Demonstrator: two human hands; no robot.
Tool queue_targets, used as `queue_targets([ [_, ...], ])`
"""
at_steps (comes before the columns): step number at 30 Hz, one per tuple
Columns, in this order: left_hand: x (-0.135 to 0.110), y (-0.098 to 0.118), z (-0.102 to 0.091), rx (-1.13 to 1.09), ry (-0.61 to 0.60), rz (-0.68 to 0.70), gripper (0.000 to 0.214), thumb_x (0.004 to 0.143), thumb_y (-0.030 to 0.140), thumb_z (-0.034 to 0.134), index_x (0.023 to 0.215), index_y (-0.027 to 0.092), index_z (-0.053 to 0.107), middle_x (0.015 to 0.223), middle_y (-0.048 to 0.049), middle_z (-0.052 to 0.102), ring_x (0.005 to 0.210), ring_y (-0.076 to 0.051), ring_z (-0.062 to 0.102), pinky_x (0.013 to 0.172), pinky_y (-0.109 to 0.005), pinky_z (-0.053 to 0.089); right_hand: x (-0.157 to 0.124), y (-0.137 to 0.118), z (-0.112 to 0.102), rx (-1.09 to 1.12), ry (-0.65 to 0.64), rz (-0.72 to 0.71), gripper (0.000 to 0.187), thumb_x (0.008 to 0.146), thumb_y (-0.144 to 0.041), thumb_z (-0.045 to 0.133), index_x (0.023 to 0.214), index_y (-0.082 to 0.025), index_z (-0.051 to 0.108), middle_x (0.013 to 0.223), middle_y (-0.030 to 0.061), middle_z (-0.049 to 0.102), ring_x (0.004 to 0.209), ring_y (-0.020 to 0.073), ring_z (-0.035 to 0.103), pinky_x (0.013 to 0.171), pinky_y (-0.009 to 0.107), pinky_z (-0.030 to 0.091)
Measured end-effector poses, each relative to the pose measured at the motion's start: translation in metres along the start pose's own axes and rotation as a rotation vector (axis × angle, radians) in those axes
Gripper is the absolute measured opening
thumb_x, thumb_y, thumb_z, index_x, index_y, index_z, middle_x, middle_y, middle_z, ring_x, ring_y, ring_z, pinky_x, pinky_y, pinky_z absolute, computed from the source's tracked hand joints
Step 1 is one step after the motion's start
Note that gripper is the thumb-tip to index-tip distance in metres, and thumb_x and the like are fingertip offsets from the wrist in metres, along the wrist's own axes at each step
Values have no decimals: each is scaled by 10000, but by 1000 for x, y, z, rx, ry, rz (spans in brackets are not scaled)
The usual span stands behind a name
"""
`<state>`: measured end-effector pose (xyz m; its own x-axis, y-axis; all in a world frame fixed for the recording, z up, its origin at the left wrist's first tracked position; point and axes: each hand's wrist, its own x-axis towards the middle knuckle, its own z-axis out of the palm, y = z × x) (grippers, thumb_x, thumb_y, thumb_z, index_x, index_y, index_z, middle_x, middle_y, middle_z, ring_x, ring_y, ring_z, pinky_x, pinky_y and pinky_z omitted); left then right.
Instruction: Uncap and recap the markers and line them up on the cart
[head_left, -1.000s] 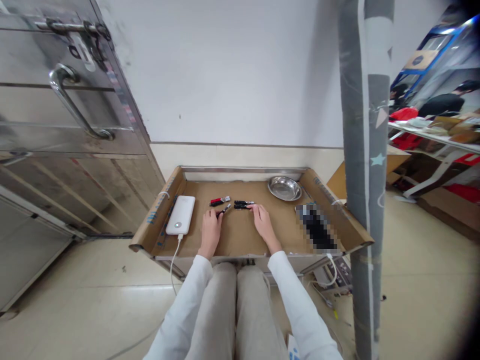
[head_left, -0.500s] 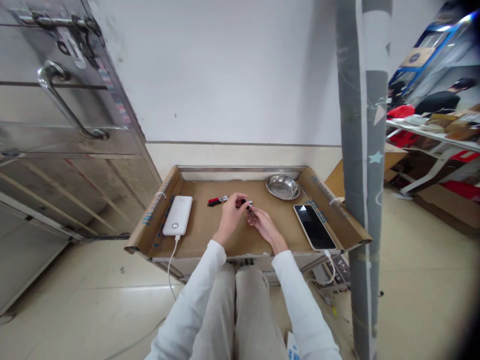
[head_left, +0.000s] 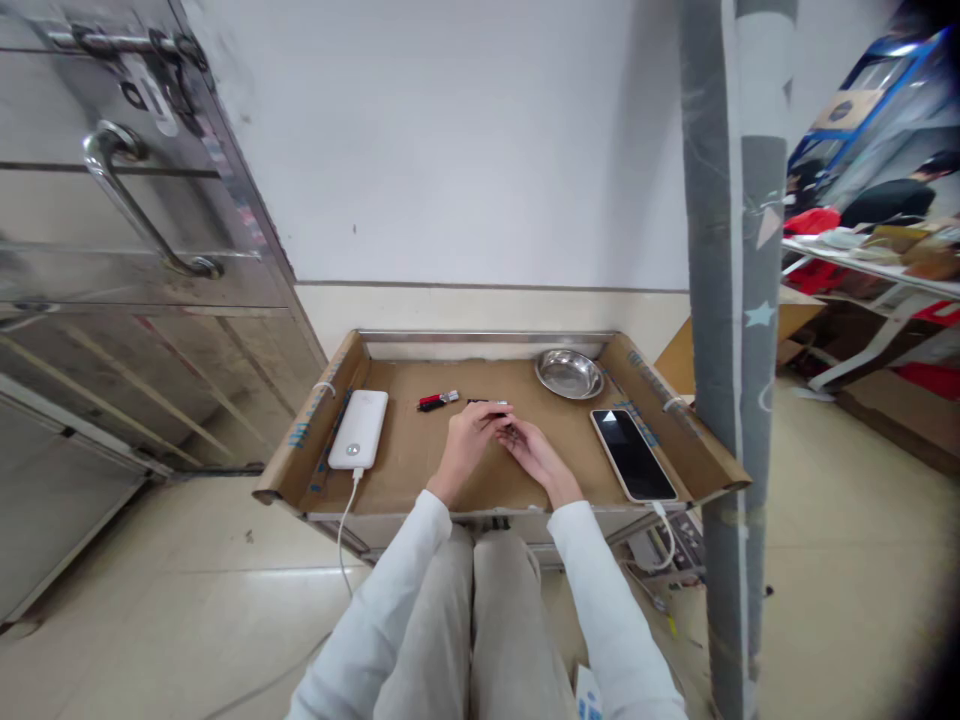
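Observation:
My left hand (head_left: 470, 438) and my right hand (head_left: 535, 452) meet over the middle of the cardboard-lined tray (head_left: 405, 478). Their fingertips are pinched together around something small and dark, mostly hidden by the fingers. Just beyond my left fingers lies a black stick-like item (head_left: 475, 402), partly covered by the hand. To the left of it, a red and a black item with silver ends (head_left: 437, 401), which look like lighters, rest side by side on the cardboard.
A round steel dish (head_left: 570, 374) stands at the back right. In front of it lies a phone (head_left: 634, 455) with a white cable. At the left sits a white power bank (head_left: 358, 430), also cabled. A wrapped grey pole (head_left: 731, 300) rises beside the tray's right side.
My left hand has turned over and its fingers have come down toward my right fingertips. A black item now shows on the cardboard behind them. The view has shifted slightly.

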<state>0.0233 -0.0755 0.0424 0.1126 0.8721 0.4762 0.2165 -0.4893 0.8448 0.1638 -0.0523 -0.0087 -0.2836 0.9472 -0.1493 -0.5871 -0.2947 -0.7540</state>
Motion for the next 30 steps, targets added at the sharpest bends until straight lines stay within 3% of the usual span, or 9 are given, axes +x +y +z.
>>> queue_targets([
  [4,3,1,2,24,6,36,173,831,207,583,964,207,692,991,-58,699,918,-175,645,840,-327,526,2,-2,-3,69,0,20,123,734,-274,692,812,-180,673,753,-9,676,682,83,611,684,187,510],
  [13,6,5,-1,60,-133,50,192,833,172,563,966,208,697,972,-46,708,904,-168,650,836,-302,517,2,0,-5,84,24,22,71,715,-234,683,763,-199,645,749,-22,659,695,93,600,716,214,519],
  [24,0,3,-1,64,-88,72,189,845,197,552,977,194,687,995,-54,704,912,-169,653,842,-305,522,1,-4,-5,98,84,91,71,745,-243,644,796,-193,645,762,-16,662,696,86,614,707,189,523],
  [30,5,6,-3,85,-140,96,186,853,205,543,968,198,689,966,-54,705,895,-165,652,821,-289,518,2,-3,-7,69,84,102,59,722,-230,667,760,-202,632,727,-27,652,678,82,605,684,186,517],
])
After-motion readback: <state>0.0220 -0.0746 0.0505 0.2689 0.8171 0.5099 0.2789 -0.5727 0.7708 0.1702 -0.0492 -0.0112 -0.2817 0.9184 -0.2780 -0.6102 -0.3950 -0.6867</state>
